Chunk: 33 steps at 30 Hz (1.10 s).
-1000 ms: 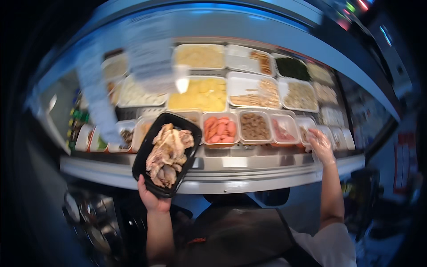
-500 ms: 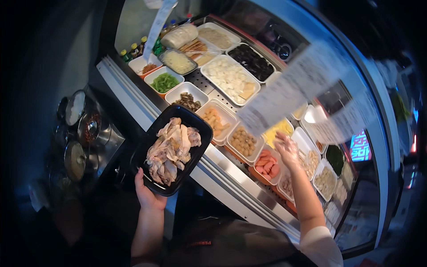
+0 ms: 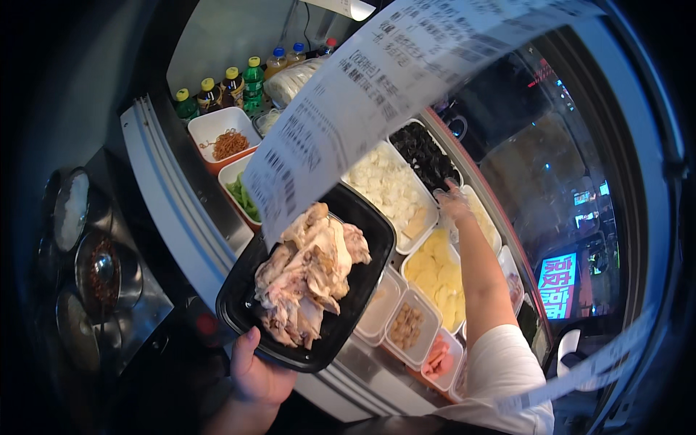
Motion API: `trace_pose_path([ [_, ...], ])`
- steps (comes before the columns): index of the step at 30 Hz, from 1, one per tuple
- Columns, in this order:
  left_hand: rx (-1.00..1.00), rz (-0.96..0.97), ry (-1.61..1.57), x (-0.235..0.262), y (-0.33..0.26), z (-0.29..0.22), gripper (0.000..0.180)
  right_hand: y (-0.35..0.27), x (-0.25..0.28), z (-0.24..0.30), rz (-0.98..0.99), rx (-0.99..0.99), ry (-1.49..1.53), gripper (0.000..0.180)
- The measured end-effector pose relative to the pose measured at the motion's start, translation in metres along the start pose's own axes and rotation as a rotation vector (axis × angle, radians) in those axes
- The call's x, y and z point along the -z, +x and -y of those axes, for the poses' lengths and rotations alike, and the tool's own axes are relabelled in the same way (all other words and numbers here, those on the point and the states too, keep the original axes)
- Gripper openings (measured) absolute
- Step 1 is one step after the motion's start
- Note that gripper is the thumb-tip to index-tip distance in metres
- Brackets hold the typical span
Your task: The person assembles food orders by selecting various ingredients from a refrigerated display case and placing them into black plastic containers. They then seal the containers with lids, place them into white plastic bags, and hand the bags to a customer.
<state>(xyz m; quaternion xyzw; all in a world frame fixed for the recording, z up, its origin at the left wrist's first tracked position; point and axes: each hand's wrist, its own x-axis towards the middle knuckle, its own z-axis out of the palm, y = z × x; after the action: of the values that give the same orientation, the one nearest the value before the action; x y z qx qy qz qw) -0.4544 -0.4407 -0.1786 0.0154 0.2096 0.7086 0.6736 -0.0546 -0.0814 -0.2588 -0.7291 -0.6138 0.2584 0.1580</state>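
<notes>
A black oblong plastic tray [image 3: 366, 239] piled with pale cooked chicken pieces [image 3: 308, 272] is gripped at its near end by the left hand [image 3: 257, 377], thumb curled over the rim; its long axis runs away and to the right. The right hand [image 3: 453, 204], in a clear glove, is stretched beyond the tray's far end over a white tub of yellow slices [image 3: 438, 279]; whether anything is pinched cannot be told. Nearby tubs hold white chunks [image 3: 384, 185] and dark fungus [image 3: 424, 152]. A long paper receipt [image 3: 377, 94] hangs across the view.
</notes>
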Motion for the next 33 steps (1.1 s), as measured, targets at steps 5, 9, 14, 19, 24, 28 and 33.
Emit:
trace_pose_path([
  [5, 0.141, -0.051, -0.058, -0.015, 0.040, 0.002, 0.069, 0.081, -0.047, -0.016, -0.094, -0.051, -0.500, 0.063],
  [9, 0.171, -0.014, 0.052, -0.029, 0.054, 0.011, 0.064, 0.107, -0.090, -0.003, -0.128, -0.219, -0.511, 0.047],
  [14, 0.257, 0.013, 0.110, -0.047, 0.073, 0.023, 0.059, 0.103, -0.069, -0.030, -0.232, -0.031, -0.236, 0.018],
  [19, 0.272, 0.004, 0.092, -0.061, 0.092, 0.037, 0.057, 0.073, -0.057, -0.038, -0.678, 0.157, -0.215, 0.018],
  [24, 0.243, 0.020, 0.087, -0.059, 0.109, 0.040, 0.055, 0.063, -0.059, -0.029, -0.763, 0.252, -0.067, 0.017],
  [28, 0.245, 0.002, 0.029, -0.051, 0.114, 0.039, 0.051, 0.065, -0.046, -0.035, -0.626, 0.375, -0.003, 0.015],
  [33, 0.236, -0.031, 0.042, -0.045, 0.116, 0.036, 0.050, 0.066, -0.038, -0.026, -0.679, 0.379, 0.048, 0.016],
])
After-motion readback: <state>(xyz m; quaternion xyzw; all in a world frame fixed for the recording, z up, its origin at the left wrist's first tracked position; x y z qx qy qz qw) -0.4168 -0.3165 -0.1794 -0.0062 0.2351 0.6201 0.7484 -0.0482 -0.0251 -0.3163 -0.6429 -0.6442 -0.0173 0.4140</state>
